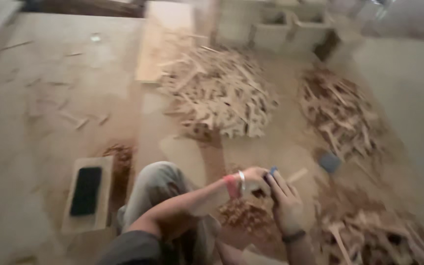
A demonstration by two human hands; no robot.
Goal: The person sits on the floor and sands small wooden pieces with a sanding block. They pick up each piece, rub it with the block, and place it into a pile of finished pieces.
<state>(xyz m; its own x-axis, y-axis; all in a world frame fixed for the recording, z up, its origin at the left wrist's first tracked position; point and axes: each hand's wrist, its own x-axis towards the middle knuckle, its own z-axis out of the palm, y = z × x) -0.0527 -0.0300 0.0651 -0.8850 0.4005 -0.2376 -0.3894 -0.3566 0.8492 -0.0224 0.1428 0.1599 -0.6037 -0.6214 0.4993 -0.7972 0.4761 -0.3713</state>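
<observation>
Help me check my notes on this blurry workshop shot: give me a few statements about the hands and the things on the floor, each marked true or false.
1. The left hand and right hand are close together over the floor. True.
2. A dark flat phone-like thing lies on a wooden board to the person's left. True.
3. The left wrist is bare. False: it wears a red band.
4. There is only one heap of wood pieces. False: a pale pile lies ahead, a browner pile to its right, and another heap near the right hand.
5. A pale wooden stick pokes out beside the hands. True; which fingers grip it is too blurred to tell.
</observation>
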